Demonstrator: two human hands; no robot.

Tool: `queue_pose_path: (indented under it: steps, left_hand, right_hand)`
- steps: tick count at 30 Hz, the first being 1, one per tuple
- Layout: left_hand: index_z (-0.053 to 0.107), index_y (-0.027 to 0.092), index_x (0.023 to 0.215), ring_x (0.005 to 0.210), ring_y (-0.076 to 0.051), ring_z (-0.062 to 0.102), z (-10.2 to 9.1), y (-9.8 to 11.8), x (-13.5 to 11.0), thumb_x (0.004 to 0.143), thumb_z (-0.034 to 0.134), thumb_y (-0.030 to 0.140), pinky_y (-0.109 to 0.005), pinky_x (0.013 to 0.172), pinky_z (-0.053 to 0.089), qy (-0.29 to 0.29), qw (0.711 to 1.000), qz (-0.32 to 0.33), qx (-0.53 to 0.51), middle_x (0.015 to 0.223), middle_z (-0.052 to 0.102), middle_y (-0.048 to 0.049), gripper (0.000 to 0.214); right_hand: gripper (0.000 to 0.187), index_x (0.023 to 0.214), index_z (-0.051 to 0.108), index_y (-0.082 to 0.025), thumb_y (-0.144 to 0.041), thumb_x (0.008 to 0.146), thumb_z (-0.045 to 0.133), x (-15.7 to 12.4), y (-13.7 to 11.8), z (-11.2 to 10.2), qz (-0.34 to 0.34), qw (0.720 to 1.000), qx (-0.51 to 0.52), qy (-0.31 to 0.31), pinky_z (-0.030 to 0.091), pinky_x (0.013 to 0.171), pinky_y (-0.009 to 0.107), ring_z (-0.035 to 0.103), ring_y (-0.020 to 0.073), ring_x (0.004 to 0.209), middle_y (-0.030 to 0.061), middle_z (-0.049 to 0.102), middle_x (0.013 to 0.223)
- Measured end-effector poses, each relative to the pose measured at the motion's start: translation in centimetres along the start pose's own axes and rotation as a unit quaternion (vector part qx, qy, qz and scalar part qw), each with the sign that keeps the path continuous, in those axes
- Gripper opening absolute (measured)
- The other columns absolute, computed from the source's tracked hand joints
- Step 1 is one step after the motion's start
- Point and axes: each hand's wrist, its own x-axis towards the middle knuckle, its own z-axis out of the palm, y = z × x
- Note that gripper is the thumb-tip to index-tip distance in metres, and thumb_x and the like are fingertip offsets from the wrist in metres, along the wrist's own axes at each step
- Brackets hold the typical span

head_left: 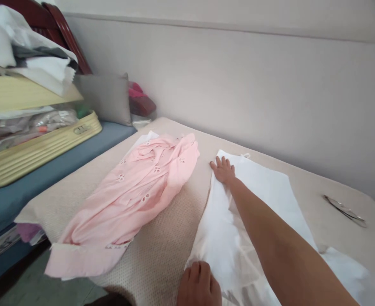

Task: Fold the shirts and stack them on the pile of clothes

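Observation:
A white garment [264, 178] lies spread over the beige bed cover, its far edge toward the wall and a small white loop on that edge. My right hand [223, 170] rests flat on its far left corner, fingers spread. At the near left edge of the garment, my left hand [199, 284] has its fingers curled together on the fabric; the lower part of this hand is cut off by the frame. To the left lies a crumpled pink garment [136, 182] with cut-out embroidery, touched by neither hand. Some white cloth shows from under it.
Eyeglasses [343, 210] lie at the right on the beige cover [155, 250]. A pale yellow suitcase [44, 148] stands open at the left, with bagged items inside and white cloth [47, 68] on its lid. Behind it is a grey cushion [106, 97]. A grey wall [225, 85] runs along the far side.

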Motion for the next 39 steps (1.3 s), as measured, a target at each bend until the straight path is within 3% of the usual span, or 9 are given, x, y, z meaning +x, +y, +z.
queue_pose_path:
  steps: [4,8,12,15,19,23,28,33,39]
  left_hand:
    - [0.066,0.016,0.078,0.084,-0.024,0.060,-3.0,-0.3,1.3,0.074,0.058,-0.005,-0.035,0.070,0.052,-0.104,0.993,0.025,-0.058,0.088,0.064,-0.0081,0.023]
    - [0.067,0.017,0.086,0.095,-0.023,0.060,-6.5,-1.4,3.4,0.079,0.047,-0.006,-0.037,0.086,0.053,-0.204,0.968,-0.022,-0.147,0.098,0.067,-0.0083,0.030]
    - [0.067,0.015,0.099,0.112,-0.023,0.058,-9.2,-2.4,5.4,0.083,0.041,-0.005,-0.036,0.099,0.050,-0.166,0.969,-0.049,-0.176,0.113,0.066,-0.0112,0.036]
    - [0.064,0.014,0.110,0.122,-0.024,0.056,-10.2,-2.2,7.2,0.086,0.039,-0.003,-0.039,0.103,0.049,-0.121,0.981,-0.021,-0.150,0.121,0.064,-0.0141,0.039]
    - [0.054,0.011,0.131,0.135,-0.024,0.050,-8.8,-0.3,10.9,0.091,0.034,0.001,-0.041,0.112,0.045,-0.101,0.983,0.063,-0.137,0.137,0.058,-0.0180,0.046]
    - [0.038,0.008,0.149,0.151,-0.026,0.033,-3.5,0.5,13.3,0.102,0.031,0.019,-0.046,0.122,0.035,-0.119,0.978,0.135,-0.104,0.159,0.040,-0.0218,0.049]
    - [0.033,0.006,0.154,0.155,-0.033,0.024,2.1,-1.6,12.6,0.106,0.030,0.042,-0.056,0.124,0.022,-0.182,0.973,0.138,-0.011,0.166,0.027,-0.0234,0.060]
    - [0.031,0.009,0.157,0.157,-0.033,0.020,2.1,-2.4,12.7,0.107,0.027,0.047,-0.058,0.125,0.015,-0.207,0.967,0.147,0.013,0.169,0.022,-0.0204,0.063]
    - [0.030,0.007,0.156,0.156,-0.032,0.020,0.3,-0.9,13.0,0.108,0.023,0.047,-0.055,0.125,0.017,-0.182,0.977,0.110,-0.013,0.168,0.023,-0.0219,0.063]
  right_hand:
    - [0.068,0.162,0.030,-0.018,-0.056,0.106,0.024,-6.7,-1.1,-2.2,-0.055,0.996,0.024,-0.065,0.018,0.126,0.051,0.018,0.0286,0.156,0.0122,0.024,0.169]
    - [0.065,0.158,0.038,-0.023,-0.059,0.106,0.023,-18.4,-0.5,-5.5,-0.138,0.984,0.102,-0.039,0.023,0.126,0.042,0.031,0.0222,0.152,0.0069,0.038,0.164]
    - [0.052,0.149,0.046,-0.029,-0.055,0.105,0.035,-31.8,3.0,-6.1,-0.166,0.972,0.155,0.059,0.035,0.121,0.050,0.039,0.0256,0.148,0.0064,0.047,0.157]
    - [0.041,0.133,0.054,-0.026,-0.051,0.104,0.039,-37.0,6.5,-5.3,-0.071,0.980,0.154,0.101,0.054,0.095,0.049,0.064,0.0292,0.119,0.0122,0.065,0.135]
    - [0.030,0.112,0.054,-0.023,-0.047,0.099,0.045,-36.8,9.4,-5.4,0.031,0.979,0.159,0.125,0.054,0.075,0.040,0.072,0.0255,0.087,0.0113,0.072,0.107]
    - [0.036,0.129,0.049,-0.023,-0.043,0.099,0.047,-35.2,9.7,-5.7,0.042,0.983,0.148,0.105,0.050,0.073,0.035,0.071,0.0224,0.078,0.0083,0.073,0.104]
    - [0.053,0.150,0.035,-0.023,-0.034,0.100,0.050,-35.8,9.6,-4.3,0.007,0.995,0.089,0.053,0.047,0.072,0.033,0.071,0.0245,0.085,0.0058,0.071,0.095]
    - [0.027,0.125,0.056,-0.023,-0.029,0.099,0.054,-36.6,9.9,-3.4,-0.034,0.999,-0.017,0.021,0.040,0.059,0.030,0.069,0.0235,0.077,0.0082,0.067,0.101]
    - [0.025,0.125,0.053,-0.023,-0.031,0.104,0.042,-37.8,8.9,-3.0,-0.103,0.985,-0.004,0.137,0.039,0.053,0.031,0.068,0.0233,0.076,0.0075,0.067,0.100]
